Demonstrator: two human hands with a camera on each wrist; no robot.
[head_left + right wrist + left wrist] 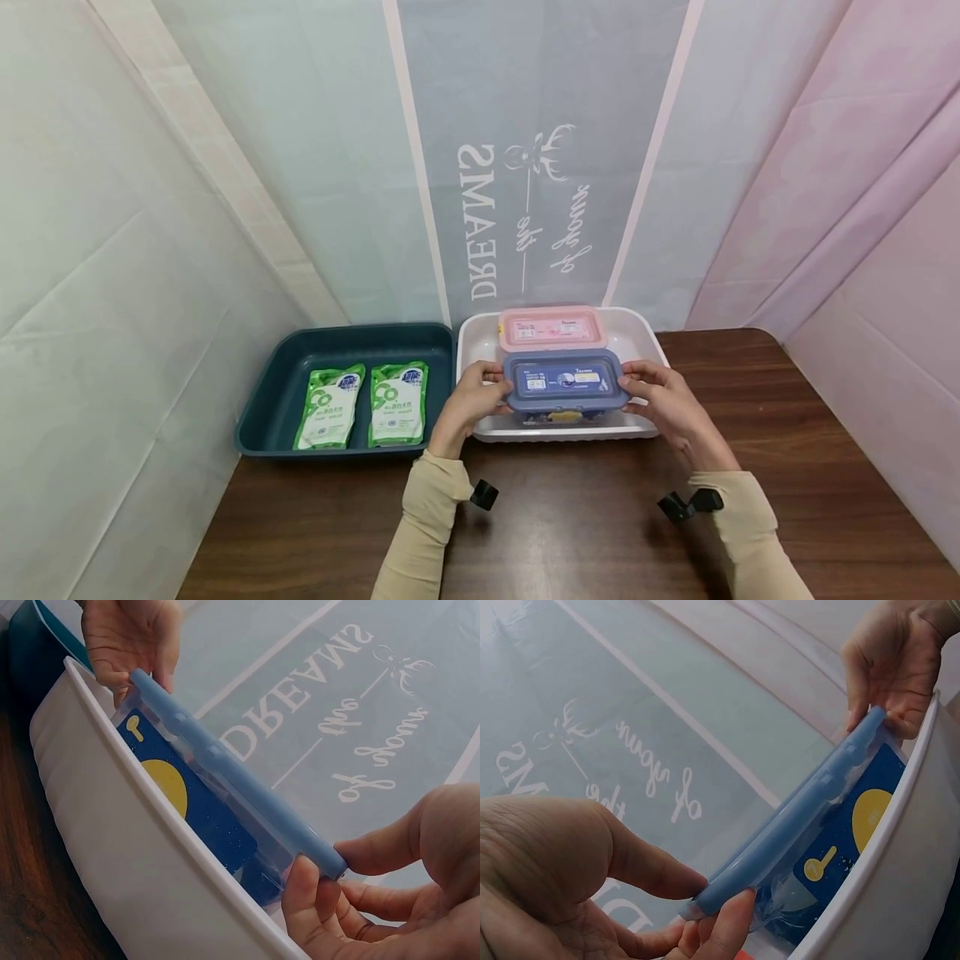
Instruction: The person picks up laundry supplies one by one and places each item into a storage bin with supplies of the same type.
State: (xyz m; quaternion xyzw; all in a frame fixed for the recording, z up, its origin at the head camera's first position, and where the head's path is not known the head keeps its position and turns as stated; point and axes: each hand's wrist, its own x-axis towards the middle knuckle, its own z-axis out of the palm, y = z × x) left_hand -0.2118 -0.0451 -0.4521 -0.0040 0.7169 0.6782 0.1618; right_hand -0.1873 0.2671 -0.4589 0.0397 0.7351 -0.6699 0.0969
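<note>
Both hands hold a clear food storage container with a blue lid (564, 379), one at each short end. My left hand (480, 398) pinches the lid's left end between thumb and fingers; my right hand (666, 400) pinches the right end likewise. The container overlaps the front part of a white basin (480, 333), and in the wrist views its lower part sits behind the basin's rim (161, 802). A blue label with yellow shapes (870, 817) shows on its front. Just behind it in the basin is a second container with a pink lid (551, 327).
A dark teal basin (277, 392) stands to the left, close beside the white one, with two green-and-white pouches (328, 408) lying in it. Both basins are on a brown wooden table (570, 517), against a printed cloth backdrop (525, 83).
</note>
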